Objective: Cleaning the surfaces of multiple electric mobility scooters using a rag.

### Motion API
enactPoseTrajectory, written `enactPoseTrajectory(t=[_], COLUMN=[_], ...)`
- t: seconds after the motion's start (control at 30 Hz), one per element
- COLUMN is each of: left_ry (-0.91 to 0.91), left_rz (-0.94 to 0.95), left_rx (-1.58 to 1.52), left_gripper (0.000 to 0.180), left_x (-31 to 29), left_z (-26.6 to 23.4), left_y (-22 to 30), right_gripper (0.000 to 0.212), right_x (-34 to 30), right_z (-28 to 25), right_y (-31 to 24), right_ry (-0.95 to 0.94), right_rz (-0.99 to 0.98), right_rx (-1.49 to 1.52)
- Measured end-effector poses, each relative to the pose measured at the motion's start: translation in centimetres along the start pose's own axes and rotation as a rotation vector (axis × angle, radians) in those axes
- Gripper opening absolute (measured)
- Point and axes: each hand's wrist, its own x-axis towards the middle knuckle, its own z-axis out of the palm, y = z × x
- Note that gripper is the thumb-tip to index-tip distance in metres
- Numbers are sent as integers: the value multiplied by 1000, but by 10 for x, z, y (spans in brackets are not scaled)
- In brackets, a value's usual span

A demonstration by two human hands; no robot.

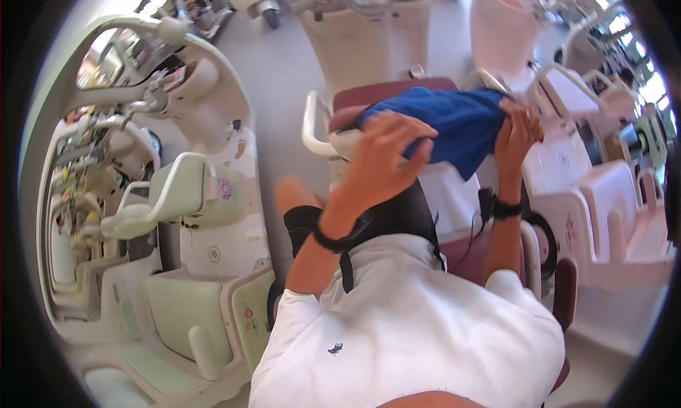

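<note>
A blue cloth [447,120] lies spread across a dark red seat [392,90] in front of me, one corner hanging down on the near side. My left hand [389,152] is over the cloth's left end, thumb and fingers apart, slightly blurred; whether it touches the fabric is hard to make out. At the cloth's right end, my right hand [518,135] has its fingers curled round the edge of the fabric. Black bands circle both my wrists.
A pale green-seated scooter [191,188] with a white frame stands to my left. On the right is a pale pink one [603,202]. Beyond the seat, a cream front shield [369,46] and a pink one [502,32] rise from the grey floor [273,60]. A white armrest [316,124] borders the seat.
</note>
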Motion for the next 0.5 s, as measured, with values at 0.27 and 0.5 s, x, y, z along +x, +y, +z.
enactPoseTrajectory(t=[0.27, 0.5], left_ry=[1101, 1030], left_rz=[340, 38], left_rx=[638, 660], left_gripper=[28, 27], left_x=[-175, -206], left_z=[-224, -223], left_y=[-7, -26], right_gripper=[31, 32], right_x=[27, 36], right_z=[23, 19], right_y=[-23, -99], right_ry=[-93, -394], right_rz=[36, 74], right_rx=[-58, 136])
